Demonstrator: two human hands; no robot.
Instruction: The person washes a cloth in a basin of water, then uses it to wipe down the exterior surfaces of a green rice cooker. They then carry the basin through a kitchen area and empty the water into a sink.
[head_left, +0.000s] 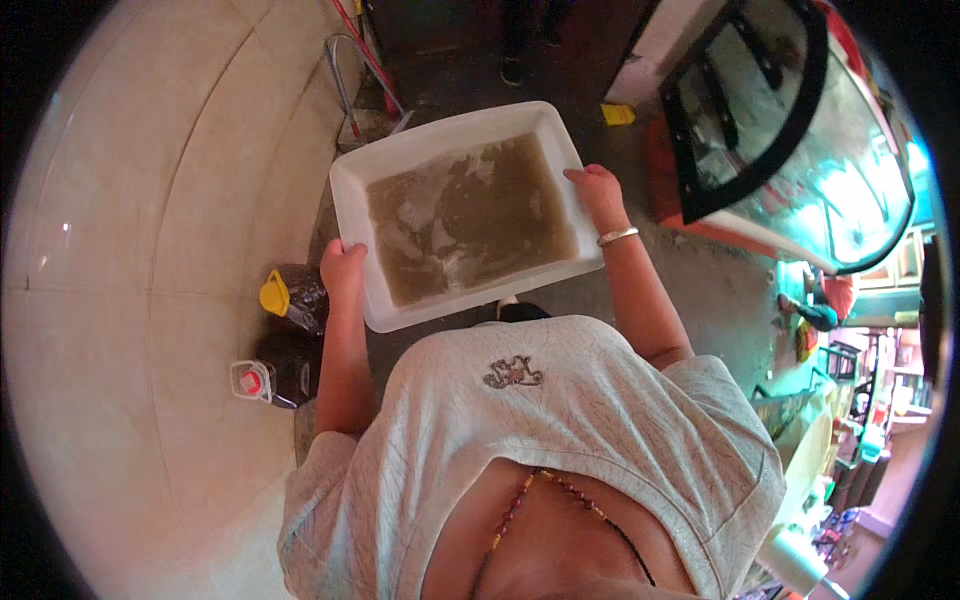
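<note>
A white rectangular plastic tub (480, 288) is held out in front of my chest, tilted in the view, with its right end farther up. Murky brownish liquid (487, 210) with pale foam or reflections lies in it. My left hand (345, 271) grips the tub's left end, thumb over the rim. On the opposite end, my right hand (598, 196) holds the rim, with a metal bangle (618, 236) at that wrist. The fingers under the rim are hidden on both sides.
Large bottles of dark liquid, one with a yellow cap (274, 294) and one with a red cap (251, 382), stand by the tiled wall (180, 225) at left. A glass display case (795, 142) is at upper right. A person's shoe (512, 71) shows ahead; another person (829, 300) is far right.
</note>
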